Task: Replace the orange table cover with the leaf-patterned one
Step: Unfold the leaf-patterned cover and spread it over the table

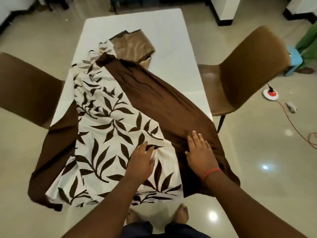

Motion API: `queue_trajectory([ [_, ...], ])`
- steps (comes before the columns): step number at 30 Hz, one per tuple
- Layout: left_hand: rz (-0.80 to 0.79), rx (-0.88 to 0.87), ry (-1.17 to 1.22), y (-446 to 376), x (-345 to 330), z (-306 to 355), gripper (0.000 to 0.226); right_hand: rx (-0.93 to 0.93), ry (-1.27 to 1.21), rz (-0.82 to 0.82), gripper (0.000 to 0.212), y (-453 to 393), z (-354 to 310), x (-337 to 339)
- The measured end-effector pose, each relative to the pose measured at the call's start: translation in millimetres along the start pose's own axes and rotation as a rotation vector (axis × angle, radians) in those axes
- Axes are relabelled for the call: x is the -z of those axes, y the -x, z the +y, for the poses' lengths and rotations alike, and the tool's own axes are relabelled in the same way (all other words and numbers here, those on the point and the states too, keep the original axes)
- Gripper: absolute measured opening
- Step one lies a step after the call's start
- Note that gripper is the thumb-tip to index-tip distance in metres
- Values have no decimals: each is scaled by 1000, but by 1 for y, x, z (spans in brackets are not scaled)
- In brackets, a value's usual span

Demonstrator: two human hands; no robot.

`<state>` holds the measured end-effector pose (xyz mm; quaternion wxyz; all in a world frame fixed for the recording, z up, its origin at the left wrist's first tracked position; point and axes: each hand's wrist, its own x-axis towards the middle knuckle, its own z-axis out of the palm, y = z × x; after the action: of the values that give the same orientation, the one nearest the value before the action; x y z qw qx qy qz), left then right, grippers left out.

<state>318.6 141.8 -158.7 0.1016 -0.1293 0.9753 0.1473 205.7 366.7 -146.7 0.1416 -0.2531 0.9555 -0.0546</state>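
I see the right hand (199,155) lying flat, fingers (195,140) straight and slightly spread, palm down on the plain brown band of the leaf-patterned cover (109,143). A red thread bracelet (211,173) sits on that wrist. The left hand (142,158) rests on the white leaf-printed part, its fingers (145,145) bent a little with the tips pushed into a gathered fold of the cloth; I cannot tell whether they actually pinch it.

Under both hands the cover lies rumpled and slantwise, not spread out. From the fingertips it runs away toward the far end of the white table (137,23), where a tan, shiny corner is turned over. To the left of the left hand, another brown border hangs off the near corner of the table. Below the wrists the near edge of the cloth drapes over the table edge, above my bare feet (181,213).

Beyond the cloth on either side stand two brown chairs, the left chair (25,83) and the right chair (248,66). Far right of the right hand, a red-and-white round plug socket (271,95) with an orange cord (295,127) lies on the glossy floor (257,186).
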Motion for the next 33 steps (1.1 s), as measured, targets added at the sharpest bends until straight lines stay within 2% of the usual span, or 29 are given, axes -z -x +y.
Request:
queue_trajectory([
  [7, 23, 193, -34, 50, 24, -86, 63, 294, -18, -121, 67, -23, -131, -11],
  [10, 63, 269, -21, 71, 38, -131, 65, 355, -11, -143, 69, -31, -189, -12],
  [15, 116, 410, 57, 128, 58, -244, 70, 439, 26, -193, 71, -41, -321, -25],
  [26, 130, 714, 87, 314, 102, -529, 84, 735, 115, -260, 72, -6, -675, -90],
  [33, 160, 818, 132, 340, 114, -640, 85, 852, 168, -331, 76, -31, -813, -121],
])
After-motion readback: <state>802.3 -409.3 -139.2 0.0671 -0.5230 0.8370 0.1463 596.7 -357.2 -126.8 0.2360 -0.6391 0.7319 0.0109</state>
